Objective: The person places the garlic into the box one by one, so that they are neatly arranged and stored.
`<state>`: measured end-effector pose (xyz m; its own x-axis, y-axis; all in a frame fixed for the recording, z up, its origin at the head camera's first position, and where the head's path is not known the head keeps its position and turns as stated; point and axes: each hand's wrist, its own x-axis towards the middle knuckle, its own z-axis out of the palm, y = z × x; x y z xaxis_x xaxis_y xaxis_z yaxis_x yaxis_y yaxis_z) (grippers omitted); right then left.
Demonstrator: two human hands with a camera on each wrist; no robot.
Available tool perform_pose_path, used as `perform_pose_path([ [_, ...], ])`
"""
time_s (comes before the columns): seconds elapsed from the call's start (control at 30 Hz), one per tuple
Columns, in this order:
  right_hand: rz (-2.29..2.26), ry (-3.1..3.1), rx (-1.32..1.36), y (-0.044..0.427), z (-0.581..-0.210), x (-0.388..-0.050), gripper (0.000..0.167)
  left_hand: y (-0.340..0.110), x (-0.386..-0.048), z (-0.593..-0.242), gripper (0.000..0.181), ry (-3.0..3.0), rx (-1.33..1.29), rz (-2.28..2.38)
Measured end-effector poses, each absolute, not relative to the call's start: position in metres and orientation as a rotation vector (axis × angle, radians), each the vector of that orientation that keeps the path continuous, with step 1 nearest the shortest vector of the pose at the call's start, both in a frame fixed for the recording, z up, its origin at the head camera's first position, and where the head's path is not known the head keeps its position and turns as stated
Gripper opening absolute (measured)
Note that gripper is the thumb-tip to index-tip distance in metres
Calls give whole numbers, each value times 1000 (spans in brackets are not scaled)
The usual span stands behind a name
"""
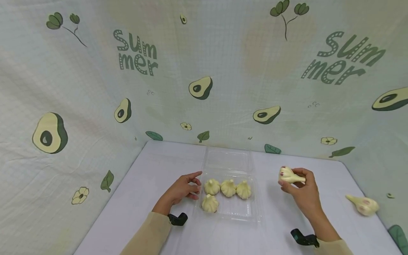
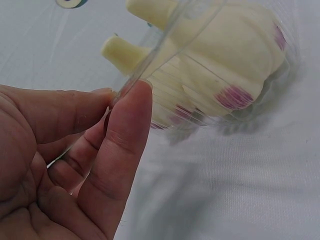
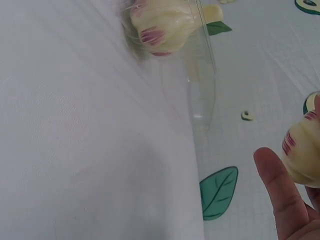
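A clear plastic container point(image 1: 234, 210) lies with its lid point(image 1: 227, 161) folded back, holding several garlic bulbs point(image 1: 228, 188): three in a row at the back, one at front left. My left hand point(image 1: 183, 189) is at its left edge; in the left wrist view the thumb and a finger of that hand point(image 2: 100, 145) pinch the clear rim. To the right of the container, my right hand point(image 1: 304, 193) holds a garlic bulb point(image 1: 288, 175) above the table, its stem pointing right. The right wrist view shows part of that bulb point(image 3: 304, 152) beside the fingers.
Another garlic bulb point(image 1: 366, 205) lies on the white table point(image 1: 172, 152) near its right edge. A printed cloth point(image 1: 229, 53) hangs behind the table and along both sides.
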<state>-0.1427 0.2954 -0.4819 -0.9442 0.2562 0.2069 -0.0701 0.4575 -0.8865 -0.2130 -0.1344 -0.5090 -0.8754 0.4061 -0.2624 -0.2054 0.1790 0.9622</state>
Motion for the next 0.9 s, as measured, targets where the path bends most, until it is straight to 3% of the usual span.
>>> perform_pose_path([
  [0.37, 1443, -2461, -249, 289, -481, -142, 68, -134, -213, -508, 72, 1997, 166, 1738],
  [0.9, 1712, -2358, -126, 282, -481, -144, 51, -134, -214, -509, 72, 1981, 163, 1751],
])
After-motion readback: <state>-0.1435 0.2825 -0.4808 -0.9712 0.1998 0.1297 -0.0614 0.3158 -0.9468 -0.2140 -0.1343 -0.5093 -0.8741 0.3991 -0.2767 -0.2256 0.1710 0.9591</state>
